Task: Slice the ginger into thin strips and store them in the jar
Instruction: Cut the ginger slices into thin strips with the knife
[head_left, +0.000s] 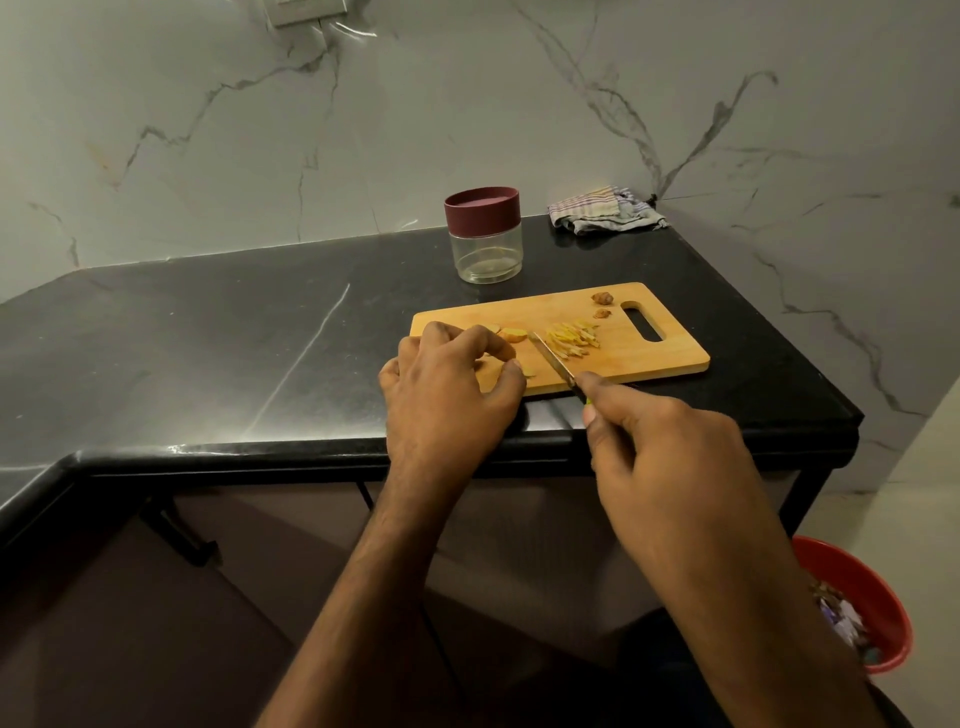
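Nearest the lens: right hand (670, 452), fingers curled round the handle of a knife (555, 366), blade angled across the cutting board (649, 358) with its tip between the ginger chunk and the cut strips. Left hand (447, 395) over the board's left end, fingers bent loosely, thumb and fingertips near a small pale piece; whether anything is actually pinched cannot be told. Ginger piece (514, 334) on the board just beyond the left fingertips, touching the wood. Pile of thin yellow ginger strips (574, 338) mid-board, right of the blade. Two brown scraps (602, 304) toward the board's far right corner, beside the handle slot. Behind the board, apart from it, a clear jar (485, 244), upright, maroon lid (482, 207) on. Striped cloth (605, 210) crumpled further back right of the board. All on the black table (208, 338). Red bin (862, 603) on the floor, below and right of the board.
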